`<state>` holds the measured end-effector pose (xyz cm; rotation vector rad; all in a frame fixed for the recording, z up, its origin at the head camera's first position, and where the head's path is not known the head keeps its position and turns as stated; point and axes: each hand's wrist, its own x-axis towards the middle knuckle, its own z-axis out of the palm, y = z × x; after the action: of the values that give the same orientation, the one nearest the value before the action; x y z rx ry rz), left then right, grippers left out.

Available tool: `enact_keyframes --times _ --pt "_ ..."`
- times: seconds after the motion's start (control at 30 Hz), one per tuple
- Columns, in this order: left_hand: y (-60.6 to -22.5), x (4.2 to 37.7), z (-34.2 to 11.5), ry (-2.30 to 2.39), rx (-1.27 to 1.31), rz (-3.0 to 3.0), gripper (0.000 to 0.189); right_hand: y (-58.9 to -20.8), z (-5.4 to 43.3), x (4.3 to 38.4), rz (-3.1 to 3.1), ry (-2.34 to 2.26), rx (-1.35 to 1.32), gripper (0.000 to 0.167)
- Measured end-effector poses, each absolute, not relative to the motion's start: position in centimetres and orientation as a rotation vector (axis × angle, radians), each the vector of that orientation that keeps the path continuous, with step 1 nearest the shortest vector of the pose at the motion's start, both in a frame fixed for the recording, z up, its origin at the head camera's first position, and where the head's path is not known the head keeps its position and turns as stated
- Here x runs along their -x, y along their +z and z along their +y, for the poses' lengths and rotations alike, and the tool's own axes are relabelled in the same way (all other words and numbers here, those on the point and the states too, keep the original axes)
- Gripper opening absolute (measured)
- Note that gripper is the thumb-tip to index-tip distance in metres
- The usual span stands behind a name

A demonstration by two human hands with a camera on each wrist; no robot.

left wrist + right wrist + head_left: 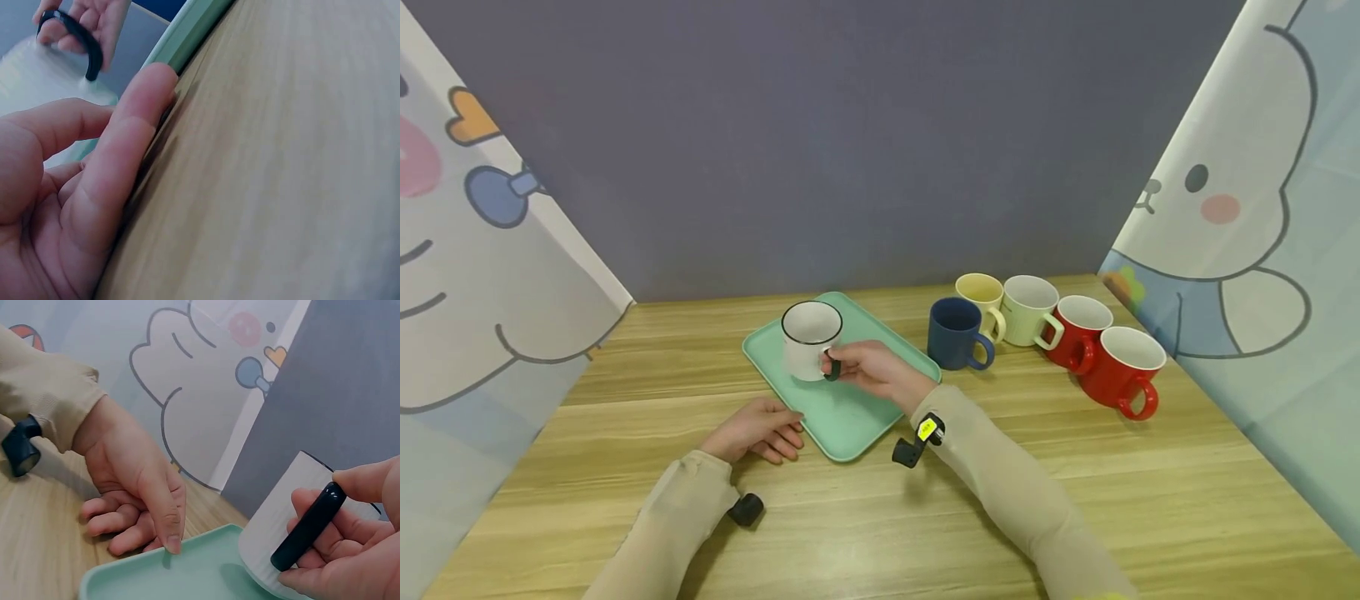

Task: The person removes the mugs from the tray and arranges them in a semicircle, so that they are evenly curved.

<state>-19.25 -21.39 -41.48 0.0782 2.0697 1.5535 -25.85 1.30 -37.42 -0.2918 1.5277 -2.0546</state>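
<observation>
A white mug (pixel 805 354) with a black rim stands upright over the far left part of the mint-green tray (pixel 846 429). My right hand (pixel 872 367) grips its black handle (pixel 310 525), thumb and fingers closed around the loop. At the tray's near left edge is my left hand (pixel 760 429); its thumb (pixel 164 515) lies over the rim and its fingers sit outside, low by the table. In the left wrist view a fingertip (pixel 156 78) of that hand reaches the tray's outer side. The mug's base is close over the tray.
To the right of the tray stand a navy mug (pixel 953 337), a yellow mug (pixel 979 290), a pale green mug (pixel 1024 321) and two red mugs (pixel 1071 333). Behind the wooden table (pixel 865 533) rises a grey panel (pixel 850 150), with printed cloth (pixel 1232 250) at both sides.
</observation>
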Motion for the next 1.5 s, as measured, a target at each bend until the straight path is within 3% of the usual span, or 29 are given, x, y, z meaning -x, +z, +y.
enact_keyframes --times 0.37,0.83,1.5 --pt "-41.8 19.1 -21.7 1.565 -0.066 2.064 0.031 -35.9 5.0 24.0 1.518 -2.023 0.374 0.019" --pt "-41.5 19.1 -21.6 1.564 -0.074 2.078 0.032 -35.4 9.8 22.1 1.48 -2.005 0.438 0.036" --pt "-41.3 18.8 -21.5 1.567 -0.097 2.065 0.033 -35.8 17.3 19.1 1.476 -1.962 0.564 0.031"
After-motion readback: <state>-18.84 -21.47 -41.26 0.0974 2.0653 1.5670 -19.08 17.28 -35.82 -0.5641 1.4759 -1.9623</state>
